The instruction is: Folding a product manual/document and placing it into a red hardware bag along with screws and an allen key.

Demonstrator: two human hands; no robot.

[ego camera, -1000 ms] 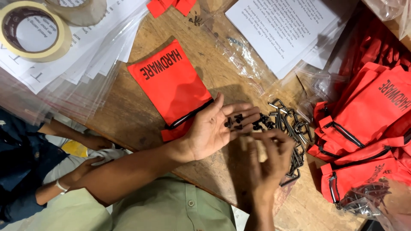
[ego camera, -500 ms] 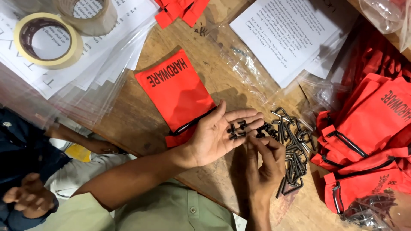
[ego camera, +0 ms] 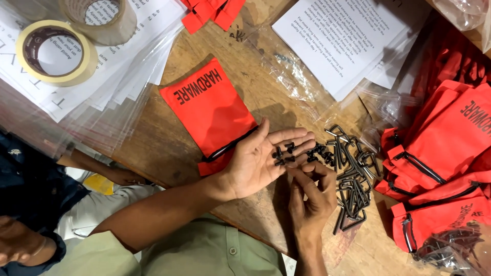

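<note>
Several small black screws [ego camera: 284, 153] lie on the upturned palm and fingers of the left hand [ego camera: 263, 159], which is held flat and open, thumb pointing up toward the red drawstring pouch [ego camera: 209, 110] beneath its wrist edge. Head view only. Right hand [ego camera: 310, 193] sits just below the left fingertips, fingers curled inward with the tips pinched together close to the screws; whether a screw is actually held between them cannot be told. More loose screws [ego camera: 319, 151] rest on the wooden table [ego camera: 169, 148] just beyond the left fingertips. Beside both hands, to the right in the picture, lies a heap of dark hex keys [ego camera: 353, 179], L-shaped, tangled, touching one another. Further right, a stack of red pouches [ego camera: 440, 148] with black zips overlaps; a clear bag of dark hardware [ego camera: 450, 248] sits at the lower right corner. Printed paper sheet [ego camera: 348, 41] lies at top centre, partly under clear plastic bags [ego camera: 291, 71]. Two rolls of tape [ego camera: 56, 51] rest on papers at upper left. Red scraps [ego camera: 212, 13] at the top edge. Another person's arm [ego camera: 102, 171] shows at left, below the table edge, well apart from the hands.
</note>
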